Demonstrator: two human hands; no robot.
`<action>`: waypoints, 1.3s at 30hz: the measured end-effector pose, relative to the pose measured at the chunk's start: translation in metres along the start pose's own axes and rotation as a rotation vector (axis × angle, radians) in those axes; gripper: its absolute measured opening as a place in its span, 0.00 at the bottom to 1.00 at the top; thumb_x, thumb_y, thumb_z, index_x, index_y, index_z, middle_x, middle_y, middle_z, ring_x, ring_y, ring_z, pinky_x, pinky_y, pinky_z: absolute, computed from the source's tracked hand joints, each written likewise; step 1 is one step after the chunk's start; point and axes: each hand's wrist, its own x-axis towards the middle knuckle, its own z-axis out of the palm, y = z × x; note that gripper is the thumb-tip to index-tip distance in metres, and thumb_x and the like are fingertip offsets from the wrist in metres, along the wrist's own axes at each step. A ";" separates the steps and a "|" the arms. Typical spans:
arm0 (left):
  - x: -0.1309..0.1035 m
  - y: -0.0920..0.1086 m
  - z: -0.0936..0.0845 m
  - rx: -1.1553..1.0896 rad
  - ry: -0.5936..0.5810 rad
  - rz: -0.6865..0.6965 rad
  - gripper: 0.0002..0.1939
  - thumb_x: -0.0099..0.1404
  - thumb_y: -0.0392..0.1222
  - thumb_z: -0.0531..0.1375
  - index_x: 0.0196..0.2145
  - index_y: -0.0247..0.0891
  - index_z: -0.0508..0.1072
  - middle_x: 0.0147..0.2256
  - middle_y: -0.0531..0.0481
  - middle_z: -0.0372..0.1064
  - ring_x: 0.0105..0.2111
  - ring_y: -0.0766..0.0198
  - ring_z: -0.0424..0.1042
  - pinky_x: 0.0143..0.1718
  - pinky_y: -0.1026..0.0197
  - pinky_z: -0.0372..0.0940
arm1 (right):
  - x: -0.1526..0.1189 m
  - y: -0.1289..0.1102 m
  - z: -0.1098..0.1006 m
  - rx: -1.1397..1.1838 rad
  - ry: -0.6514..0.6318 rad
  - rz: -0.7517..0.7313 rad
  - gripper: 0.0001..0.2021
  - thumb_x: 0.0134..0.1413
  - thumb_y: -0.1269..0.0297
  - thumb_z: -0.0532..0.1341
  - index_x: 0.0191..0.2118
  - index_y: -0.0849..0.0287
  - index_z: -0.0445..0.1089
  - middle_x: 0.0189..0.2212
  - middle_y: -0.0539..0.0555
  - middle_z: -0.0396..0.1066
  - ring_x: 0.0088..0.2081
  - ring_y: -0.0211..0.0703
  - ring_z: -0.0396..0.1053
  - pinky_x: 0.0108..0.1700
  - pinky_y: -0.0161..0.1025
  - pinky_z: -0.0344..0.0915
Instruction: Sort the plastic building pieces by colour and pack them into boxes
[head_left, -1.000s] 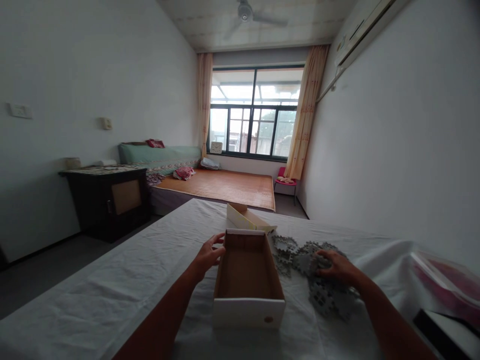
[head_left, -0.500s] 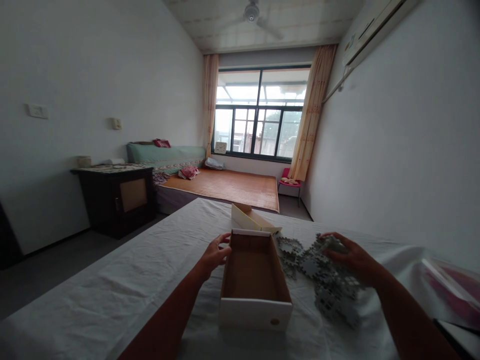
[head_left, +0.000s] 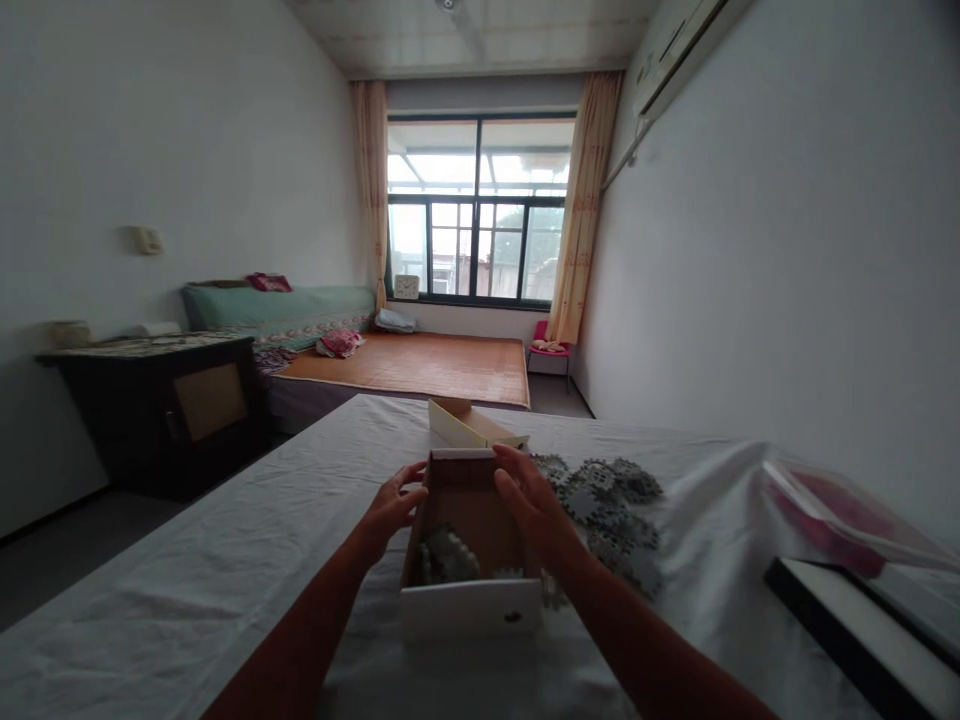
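Note:
A white cardboard box (head_left: 471, 612) with a brown inside stands open on the cloth-covered table. Grey toothed, gear-like plates (head_left: 450, 556) lie loose within its near end. At the box's left wall is my left hand (head_left: 390, 507), fingers spread and tips against the rim. My right hand (head_left: 534, 503) reaches over the right rim, fingers apart with nothing visible in them, its palm hiding part of that wall. More toothed plates (head_left: 611, 505) form a pile right of the box, partly covered by my right forearm.
The box's lid (head_left: 469, 425) lies tilted behind it. To the right are a clear plastic container (head_left: 832, 505) with something pink and a dark-edged flat case (head_left: 847, 620). A white cloth (head_left: 225, 600) covers the table. Beyond stand a bed (head_left: 420, 365) and a dark cabinet (head_left: 157, 410).
My right hand has moved left from the pile to the box. Toothed plates now lie in the box, which held none before. My left hand stays at its left wall; the view has turned right.

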 end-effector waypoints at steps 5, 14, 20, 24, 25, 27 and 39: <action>-0.001 -0.001 -0.001 -0.009 0.009 -0.020 0.31 0.49 0.46 0.62 0.52 0.41 0.64 0.52 0.42 0.62 0.39 0.58 0.70 0.29 0.64 0.65 | 0.014 0.001 -0.045 -0.213 -0.049 -0.044 0.18 0.60 0.51 0.49 0.51 0.51 0.66 0.51 0.52 0.67 0.54 0.45 0.62 0.57 0.46 0.57; 0.002 -0.001 -0.004 0.038 -0.024 0.007 0.29 0.51 0.46 0.61 0.52 0.41 0.64 0.55 0.42 0.60 0.44 0.55 0.69 0.30 0.64 0.66 | -0.010 0.074 -0.203 -0.973 -0.541 0.691 0.64 0.17 0.47 0.72 0.64 0.63 0.45 0.63 0.66 0.44 0.63 0.59 0.46 0.62 0.46 0.46; 0.001 -0.001 -0.005 0.040 -0.015 0.011 0.29 0.51 0.47 0.61 0.51 0.41 0.65 0.54 0.42 0.61 0.43 0.55 0.70 0.30 0.64 0.66 | -0.008 0.084 -0.188 -1.054 -0.433 0.654 0.58 0.14 0.51 0.73 0.60 0.62 0.56 0.59 0.67 0.55 0.60 0.62 0.53 0.59 0.46 0.52; 0.000 0.001 -0.004 0.046 -0.009 0.004 0.28 0.50 0.47 0.61 0.50 0.41 0.66 0.54 0.43 0.62 0.42 0.55 0.70 0.30 0.63 0.66 | -0.005 0.081 -0.193 -1.038 -0.411 0.620 0.49 0.17 0.54 0.73 0.55 0.60 0.62 0.55 0.65 0.63 0.55 0.60 0.60 0.55 0.46 0.58; -0.001 0.002 -0.003 0.045 -0.006 0.007 0.28 0.50 0.47 0.61 0.50 0.41 0.66 0.54 0.43 0.62 0.42 0.55 0.70 0.30 0.63 0.66 | -0.004 0.081 -0.194 -1.034 -0.414 0.619 0.49 0.18 0.55 0.73 0.55 0.59 0.62 0.55 0.64 0.63 0.55 0.59 0.60 0.55 0.46 0.58; -0.002 0.003 -0.002 0.043 0.000 0.012 0.28 0.50 0.47 0.61 0.50 0.42 0.67 0.53 0.43 0.63 0.42 0.55 0.70 0.30 0.63 0.66 | -0.004 0.080 -0.197 -1.023 -0.410 0.612 0.48 0.19 0.57 0.73 0.56 0.57 0.61 0.55 0.62 0.62 0.56 0.58 0.60 0.55 0.44 0.57; 0.000 0.004 -0.002 0.062 -0.007 -0.011 0.30 0.49 0.48 0.61 0.51 0.42 0.67 0.51 0.43 0.64 0.39 0.58 0.70 0.30 0.64 0.65 | -0.002 0.044 -0.213 -0.589 -0.241 0.525 0.32 0.28 0.58 0.71 0.46 0.57 0.66 0.37 0.52 0.72 0.40 0.49 0.70 0.42 0.39 0.66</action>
